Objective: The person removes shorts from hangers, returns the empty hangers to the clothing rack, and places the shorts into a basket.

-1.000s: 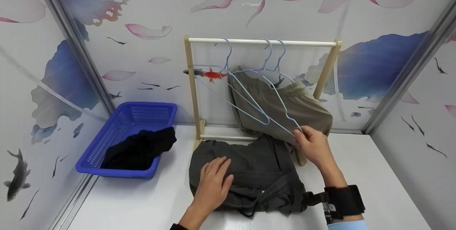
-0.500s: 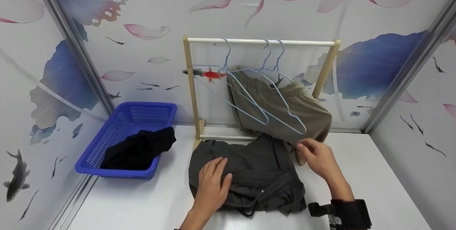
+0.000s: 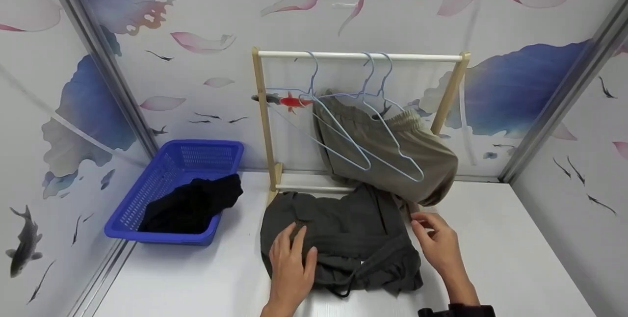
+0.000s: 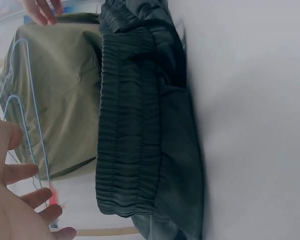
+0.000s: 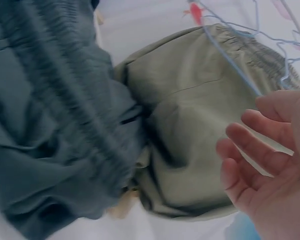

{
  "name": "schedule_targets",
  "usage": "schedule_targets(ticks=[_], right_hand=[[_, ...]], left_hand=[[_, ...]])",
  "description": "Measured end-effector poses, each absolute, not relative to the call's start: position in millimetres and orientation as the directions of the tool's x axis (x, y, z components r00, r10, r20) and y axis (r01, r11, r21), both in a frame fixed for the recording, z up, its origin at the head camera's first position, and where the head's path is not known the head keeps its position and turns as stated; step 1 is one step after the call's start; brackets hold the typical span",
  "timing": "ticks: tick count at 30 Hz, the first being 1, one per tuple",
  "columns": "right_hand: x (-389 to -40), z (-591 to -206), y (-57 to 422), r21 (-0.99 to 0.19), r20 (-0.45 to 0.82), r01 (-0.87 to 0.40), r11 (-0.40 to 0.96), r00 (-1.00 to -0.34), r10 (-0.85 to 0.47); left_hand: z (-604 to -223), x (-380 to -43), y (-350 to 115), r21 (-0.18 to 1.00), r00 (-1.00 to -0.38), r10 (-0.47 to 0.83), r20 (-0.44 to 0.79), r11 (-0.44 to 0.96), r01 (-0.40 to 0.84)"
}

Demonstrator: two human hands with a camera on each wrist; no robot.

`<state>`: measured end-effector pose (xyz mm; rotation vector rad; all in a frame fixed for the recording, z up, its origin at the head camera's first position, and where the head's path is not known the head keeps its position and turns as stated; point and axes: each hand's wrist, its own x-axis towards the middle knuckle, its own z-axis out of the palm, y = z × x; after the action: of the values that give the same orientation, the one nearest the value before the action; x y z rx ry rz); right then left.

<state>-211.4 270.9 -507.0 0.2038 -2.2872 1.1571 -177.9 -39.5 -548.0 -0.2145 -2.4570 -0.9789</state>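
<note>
A dark grey pair of elastic-waist pants [image 3: 343, 228] lies bunched on the white table, its black drawstring towards the front. Over its left part is my left hand [image 3: 290, 268], fingers spread; the head view does not settle whether it touches the cloth. Just right of the pants, my right hand [image 3: 439, 243] is held with loosely bent fingers and nothing in them. Behind hang khaki elastic-waist pants [image 3: 392, 155], on one of the light blue hangers. Two other blue hangers [image 3: 397, 143] dangle in front of them, tilted down to the right.
The hangers hook over the white rail [image 3: 338, 55] of a small wooden-legged rack at the back. To the left, a blue plastic basket [image 3: 169, 238] holds a black garment [image 3: 194, 204] draped partly over its rim. Printed wall panels enclose the table.
My right hand has let go of the blue hanger's lower corner and come down beside the dark pants. My left hand has shifted slightly towards me, its fingers more spread.
</note>
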Motion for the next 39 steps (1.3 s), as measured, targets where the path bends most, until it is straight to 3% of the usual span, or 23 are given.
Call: schedule_targets(ticks=[10,23,29,39], right_hand=[[-199,-537,268,-0.734,0.519,-0.306,0.607,-0.829,0.209],[-189,-553,262,-0.786,0.34,-0.109,0.609,-0.898,0.278],[-184,-557,260,-0.793,0.291,-0.059,0.607,-0.912,0.291],[-180,-560,256,-0.813,0.248,-0.034,0.581,-0.924,0.292]], left_hand=[[-557,-167,-34,0.643,-0.911,-0.136,0.39,0.748,0.165],[-568,-156,-27,0.665,-0.917,-0.259,0.303,0.746,0.009],[-572,-154,-19,0.669,-0.944,-0.245,0.222,0.742,-0.035],[-580,-160,-4,0.614,-0.973,-0.123,0.197,0.789,0.025]])
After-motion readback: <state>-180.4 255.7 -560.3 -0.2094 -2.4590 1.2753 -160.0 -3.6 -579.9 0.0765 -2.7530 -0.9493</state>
